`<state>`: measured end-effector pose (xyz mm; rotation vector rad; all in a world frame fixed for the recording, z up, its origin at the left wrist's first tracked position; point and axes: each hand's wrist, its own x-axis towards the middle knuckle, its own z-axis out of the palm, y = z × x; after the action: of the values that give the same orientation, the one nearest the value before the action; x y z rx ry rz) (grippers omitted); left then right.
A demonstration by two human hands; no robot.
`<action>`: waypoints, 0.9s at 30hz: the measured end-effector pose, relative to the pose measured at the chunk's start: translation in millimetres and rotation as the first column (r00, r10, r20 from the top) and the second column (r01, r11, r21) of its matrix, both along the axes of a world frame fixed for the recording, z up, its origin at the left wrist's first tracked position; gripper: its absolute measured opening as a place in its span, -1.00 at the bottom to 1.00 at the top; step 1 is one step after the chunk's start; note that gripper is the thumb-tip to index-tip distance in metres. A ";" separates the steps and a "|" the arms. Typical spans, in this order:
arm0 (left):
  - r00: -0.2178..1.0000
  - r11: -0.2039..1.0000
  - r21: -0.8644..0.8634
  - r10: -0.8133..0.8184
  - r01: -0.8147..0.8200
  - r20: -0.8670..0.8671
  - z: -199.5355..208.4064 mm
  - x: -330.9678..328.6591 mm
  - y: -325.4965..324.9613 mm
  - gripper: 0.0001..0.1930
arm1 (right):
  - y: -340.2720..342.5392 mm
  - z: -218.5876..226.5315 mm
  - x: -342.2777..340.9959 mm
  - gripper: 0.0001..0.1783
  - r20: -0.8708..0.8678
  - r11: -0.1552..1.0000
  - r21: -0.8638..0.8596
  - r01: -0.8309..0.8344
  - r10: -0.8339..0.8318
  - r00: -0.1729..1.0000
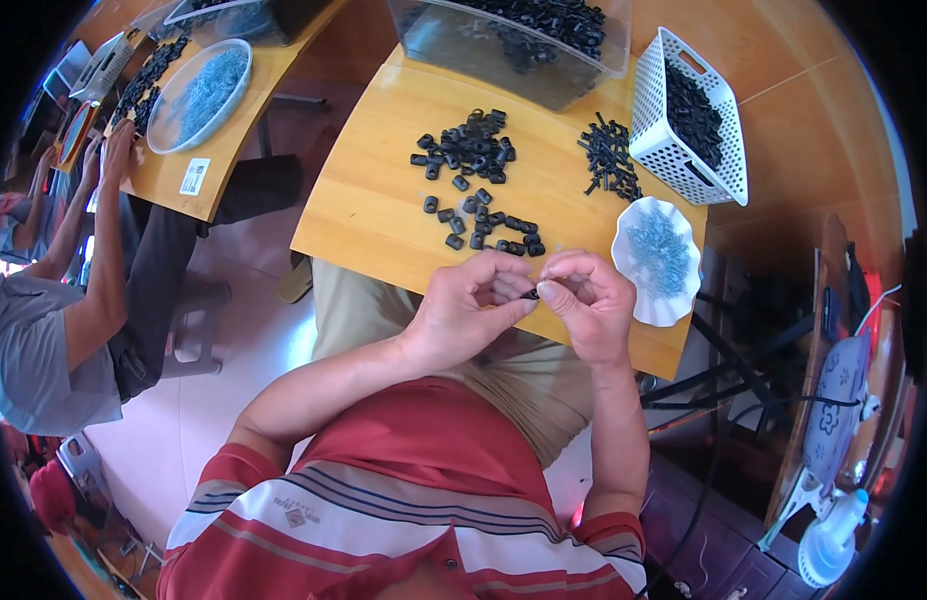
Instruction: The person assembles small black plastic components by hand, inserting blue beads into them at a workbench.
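Over the near edge of the wooden table (374, 190), my left hand (469, 305) pinches a small black plastic piece (531, 294) between thumb and fingers. My right hand (594, 305) is closed beside it, thumb and forefinger pressed together at the piece; whatever they hold is too small to make out. Beyond my hands lie several loose black barrel-shaped pieces (456, 241) with holes, and behind them a heap of the same kind (474, 145). To the right of my right hand, a white wavy-rimmed dish (656, 314) contains fine bluish springs (659, 255).
Short black stemmed pieces (612, 160) lie beside a white perforated basket (699, 185) filled with similar parts. A clear bin (504, 70) of black parts stands at the far edge. At left, another person (54, 340) works at a second table (189, 185). A small fan (829, 545) is at lower right.
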<state>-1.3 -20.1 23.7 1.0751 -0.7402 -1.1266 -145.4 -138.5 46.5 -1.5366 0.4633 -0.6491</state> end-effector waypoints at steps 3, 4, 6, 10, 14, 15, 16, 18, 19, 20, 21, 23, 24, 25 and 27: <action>0.999 1.000 -0.004 0.010 -0.010 0.034 0.7 1.7 -0.5 -0.69 | 2.7 -1.2 3.4 -0.82 0.033 1.000 -0.007 0.030 -0.030 0.999; 0.999 1.000 -0.016 0.020 -0.020 0.044 1.0 2.3 -1.3 -0.71 | 3.0 -2.0 3.4 -0.83 0.027 0.998 -0.036 0.044 -0.043 0.999; 0.999 1.000 -0.013 0.028 -0.028 0.035 0.7 2.7 -1.8 -0.71 | 4.6 -1.8 5.3 -0.84 0.024 0.996 -0.068 0.053 -0.051 0.998; 0.999 0.999 -0.009 0.038 -0.038 0.016 -2.0 4.1 -1.4 -0.72 | 10.0 1.9 11.0 -0.87 0.000 0.976 -0.178 0.125 -0.127 0.992; 0.999 0.999 0.011 0.046 -0.046 0.004 -2.1 6.5 0.2 -0.72 | 10.9 3.1 14.3 -0.89 -0.023 0.958 -0.254 0.135 -0.145 0.989; 0.999 0.999 0.008 0.053 -0.053 0.007 -3.7 6.9 0.7 -0.72 | 11.0 2.3 14.8 -0.89 -0.023 0.958 -0.256 0.130 -0.140 0.990; 0.998 0.998 0.005 0.059 -0.059 0.010 -4.5 7.7 0.9 -0.72 | 11.2 0.8 15.1 -0.88 -0.024 0.964 -0.236 0.123 -0.132 0.991; 0.997 0.997 0.006 0.071 -0.071 0.030 -2.8 10.6 1.5 -0.72 | 12.2 -0.9 16.1 -0.87 -0.026 0.969 -0.218 0.113 -0.121 0.992; 0.996 0.997 0.009 0.078 -0.078 0.050 -1.8 12.2 1.8 -0.73 | 13.4 -1.4 17.1 -0.87 -0.036 0.967 -0.227 0.116 -0.127 0.991; 0.996 0.997 0.007 0.081 -0.081 0.048 -1.2 13.8 2.2 -0.73 | 14.0 -1.4 18.0 -0.87 -0.046 0.965 -0.236 0.118 -0.133 0.990; 0.997 0.997 0.027 0.065 -0.066 0.040 -0.6 15.7 2.5 -0.73 | 13.9 -0.7 19.3 -0.87 -0.047 0.964 -0.238 0.115 -0.129 0.991; 0.998 0.998 0.045 0.052 -0.053 0.031 -1.8 18.1 2.5 -0.72 | 13.2 1.2 22.3 -0.87 -0.085 0.901 -0.426 0.082 -0.131 0.988; 0.997 0.997 0.022 0.074 -0.075 0.030 -5.3 18.3 2.8 -0.74 | 13.2 3.2 24.6 -0.87 -0.086 0.901 -0.427 0.079 -0.128 0.988; 0.995 0.995 0.000 0.096 -0.096 0.029 -8.8 18.8 2.9 -0.76 | 13.2 6.0 27.7 -0.86 -0.093 0.830 -0.555 0.053 -0.125 0.988; 0.993 0.993 -0.018 0.120 -0.120 0.009 -15.7 22.0 3.2 -0.77 | 12.3 10.4 33.6 -0.86 -0.100 0.740 -0.672 0.022 -0.120 0.988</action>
<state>20.7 -16.9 8.0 1.0967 -0.6826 -1.0116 -111.8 -126.2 56.9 -2.2761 0.4108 -0.8275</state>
